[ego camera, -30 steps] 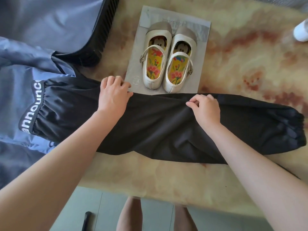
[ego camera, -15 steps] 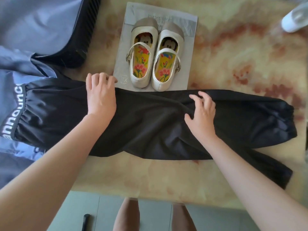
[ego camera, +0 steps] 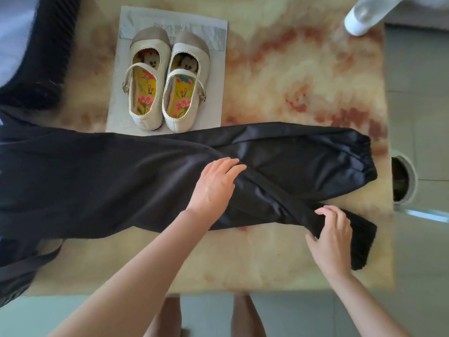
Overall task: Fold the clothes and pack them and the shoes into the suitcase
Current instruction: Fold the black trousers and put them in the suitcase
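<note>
The black trousers (ego camera: 102, 181) lie lengthwise across the desk (ego camera: 291, 69), with the waist end cut off by the left edge of the view. The two legs cross near the middle. The far leg (ego camera: 315, 152) ends in a gathered cuff just inside the right desk edge. The near leg (ego camera: 362, 246) runs out toward the near right corner, and the right hand (ego camera: 332, 235) partly covers it.

- Left hand (ego camera: 216, 183): released, with the fingers straight and the palm flat on the fabric where the legs cross.
- Right hand: grasping the near leg close to its cuff, fingers curled over the cloth.

Dark fabric hangs off the near left desk edge. It cannot be determined whether this belongs to the trousers.

Bare desk surface lies between the trousers and the near edge, and also to the right of the shoes (ego camera: 167, 86). The shoes stand side by side on a grey sheet (ego camera: 218, 76), heels just beside the trousers. The sheet's near edge is tucked under the cloth. Printing on the sheet is too blurred to read. The insoles show a cartoon mouse face and flowers.

The suitcase (ego camera: 48, 45) is at the far left, its black ribbed shell cut off by the frame. A white bottle (ego camera: 362, 18) is cropped at the top right. Tiled floor (ego camera: 418, 93) borders the right desk edge.
</note>
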A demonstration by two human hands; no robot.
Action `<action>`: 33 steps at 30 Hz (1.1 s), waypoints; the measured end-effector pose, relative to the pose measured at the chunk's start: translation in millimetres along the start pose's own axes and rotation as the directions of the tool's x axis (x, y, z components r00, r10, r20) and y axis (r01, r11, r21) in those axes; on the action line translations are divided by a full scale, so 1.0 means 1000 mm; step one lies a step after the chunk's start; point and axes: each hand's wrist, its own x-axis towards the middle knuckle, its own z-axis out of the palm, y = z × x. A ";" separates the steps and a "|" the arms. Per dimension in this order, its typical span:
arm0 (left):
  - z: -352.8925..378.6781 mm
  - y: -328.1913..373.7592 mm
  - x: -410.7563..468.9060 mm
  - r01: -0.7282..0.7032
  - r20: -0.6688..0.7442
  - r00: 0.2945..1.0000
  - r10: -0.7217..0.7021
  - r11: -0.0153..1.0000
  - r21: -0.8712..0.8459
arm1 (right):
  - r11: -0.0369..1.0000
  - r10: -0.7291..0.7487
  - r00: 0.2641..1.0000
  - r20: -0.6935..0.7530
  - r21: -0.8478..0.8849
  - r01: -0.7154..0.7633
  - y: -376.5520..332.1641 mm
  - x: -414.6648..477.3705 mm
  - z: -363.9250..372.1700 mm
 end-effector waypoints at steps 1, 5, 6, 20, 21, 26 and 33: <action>0.003 0.005 0.007 0.007 0.027 1.000 -0.007 1.000 0.010 | 1.000 0.019 1.000 -0.019 0.012 -0.019 0.008 0.000 -0.003; 0.015 0.014 0.030 -0.006 0.114 0.993 -0.006 0.995 0.099 | 0.985 0.039 0.992 -0.123 0.172 -0.017 0.037 0.008 -0.022; 0.017 0.014 0.034 -0.013 0.137 0.991 -0.003 0.994 0.113 | 0.975 0.070 0.988 -0.135 0.218 -0.039 0.043 0.013 -0.028; 0.004 0.017 0.076 0.326 -0.210 0.921 -0.328 0.944 -0.046 | 0.967 -0.074 0.993 0.095 0.250 0.048 0.056 0.195 -0.101; 0.004 0.016 0.079 0.360 -0.219 0.907 -0.359 0.932 -0.036 | 0.968 -0.095 0.989 0.110 0.243 0.066 0.054 0.206 -0.097; 0.006 0.006 0.102 0.477 -0.275 0.847 -0.454 0.878 0.020 | 0.979 -0.113 0.990 0.083 0.181 0.097 0.054 0.245 -0.072; 0.017 0.004 0.108 0.405 -0.166 0.911 -0.378 0.896 0.182 | 0.831 0.115 0.964 0.242 0.507 -0.226 0.087 0.229 -0.064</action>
